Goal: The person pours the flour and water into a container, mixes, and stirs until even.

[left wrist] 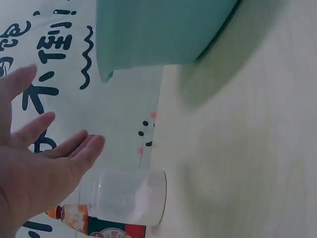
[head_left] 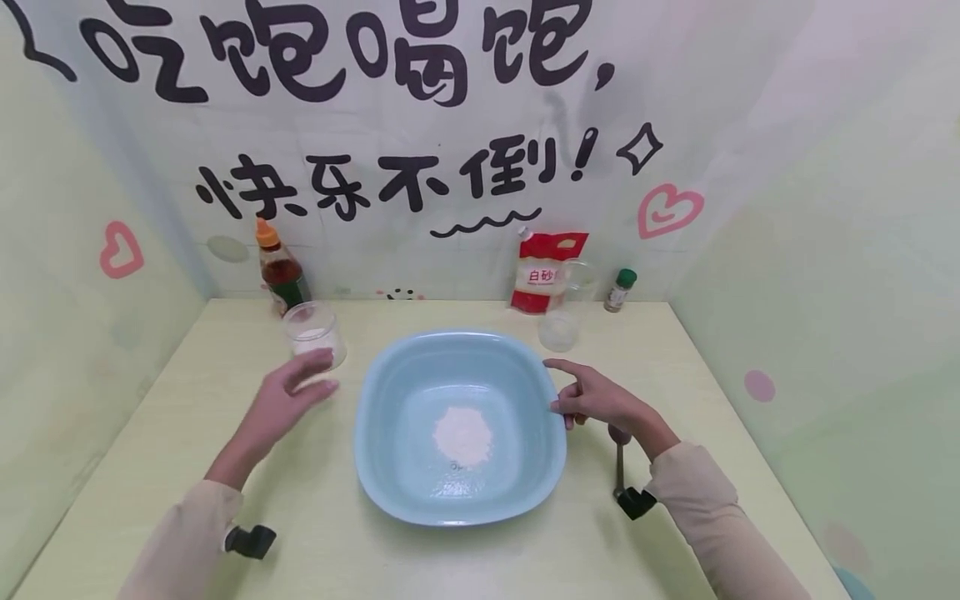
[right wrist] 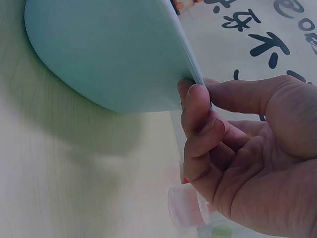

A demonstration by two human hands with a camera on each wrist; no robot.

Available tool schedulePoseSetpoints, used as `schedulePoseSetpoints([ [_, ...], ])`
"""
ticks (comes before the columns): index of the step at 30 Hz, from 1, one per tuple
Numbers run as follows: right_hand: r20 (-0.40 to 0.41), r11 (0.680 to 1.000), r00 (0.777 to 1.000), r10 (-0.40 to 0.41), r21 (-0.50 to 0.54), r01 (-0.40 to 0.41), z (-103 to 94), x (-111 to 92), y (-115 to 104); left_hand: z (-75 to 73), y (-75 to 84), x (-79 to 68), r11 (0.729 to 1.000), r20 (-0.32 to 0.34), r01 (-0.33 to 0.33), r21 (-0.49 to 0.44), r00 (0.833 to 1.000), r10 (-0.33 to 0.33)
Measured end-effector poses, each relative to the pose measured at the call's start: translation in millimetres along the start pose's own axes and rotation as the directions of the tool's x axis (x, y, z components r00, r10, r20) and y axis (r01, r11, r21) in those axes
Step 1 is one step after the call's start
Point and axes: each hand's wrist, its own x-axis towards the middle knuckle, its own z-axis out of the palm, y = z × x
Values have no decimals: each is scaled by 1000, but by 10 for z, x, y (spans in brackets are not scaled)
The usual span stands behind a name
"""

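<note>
A light blue basin (head_left: 457, 512) stands mid-table with a small mound of white powder (head_left: 462, 435) on its floor. My right hand (head_left: 596, 396) pinches the basin's right rim, thumb on one side and curled fingers on the other, as the right wrist view shows. On the other side, my left hand (head_left: 288, 396) hovers between the basin and a clear plastic jar (head_left: 309, 321) part-filled with white powder. Its fingers (left wrist: 91, 148) are spread and hold nothing; the jar (left wrist: 130, 197) is just beyond the fingertips.
Behind the jar stands a sauce bottle (head_left: 281, 271) with an orange cap. At the back right are a red and white pouch (head_left: 534, 279), a clear container (head_left: 558, 332) and a green-capped shaker (head_left: 620, 292). A spoon (head_left: 619, 467) lies beneath my right wrist. Walls close in three sides.
</note>
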Motion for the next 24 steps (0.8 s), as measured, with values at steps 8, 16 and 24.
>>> schedulePoseSetpoints([
  [8, -3, 1000, 1000, -1, -7, 1, -21, -2, 10, 278, -99, -125, 996, 367, 39, -82, 930, -7],
  [16, -55, 997, 998, -38, -65, 34, -129, 42, 5, 375, -185, -168, 991, 389, 107, -75, 918, -70],
  [24, -292, 997, 954, -63, -50, 50, -410, 213, 61, 417, -234, -201, 982, 384, 144, -121, 919, -87],
])
